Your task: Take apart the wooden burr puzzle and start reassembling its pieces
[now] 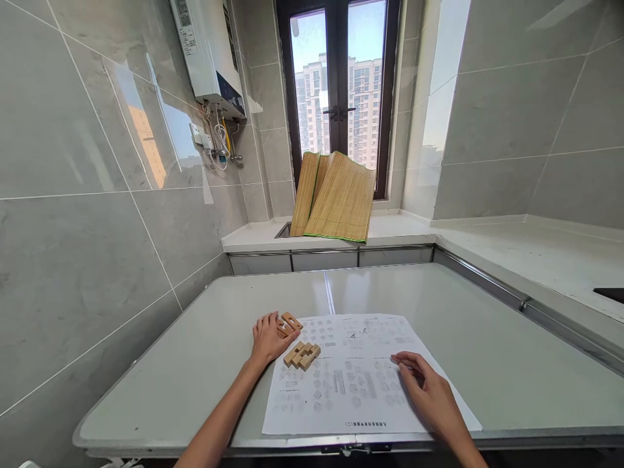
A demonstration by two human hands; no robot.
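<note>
Left hand [267, 339] rests flat, grasping nothing, touching wooden puzzle pieces [302, 354] on the tabletop [195, 364]; right hand [429, 390] loose on the instruction sheet [351, 377]; I judge the pieces light, rigid, best pinched by their edges.

The worktop [205, 364] lies open left of the left hand [267, 339] and beyond the printed sheet [355, 377] toward its far edge. Low obstacles sit at the sheet's upper left corner: one wooden block cluster [302, 355] on the paper, a second, the loose wooden pieces [288, 322], touching the left hand's fingers. The right hand [429, 390] rests on the sheet's right part. The tiled wall [97, 247] closes the left side; a raised counter [536, 260] bounds the right. Rolled bamboo mats [336, 201] stand on the far ledge, well apart.
</note>
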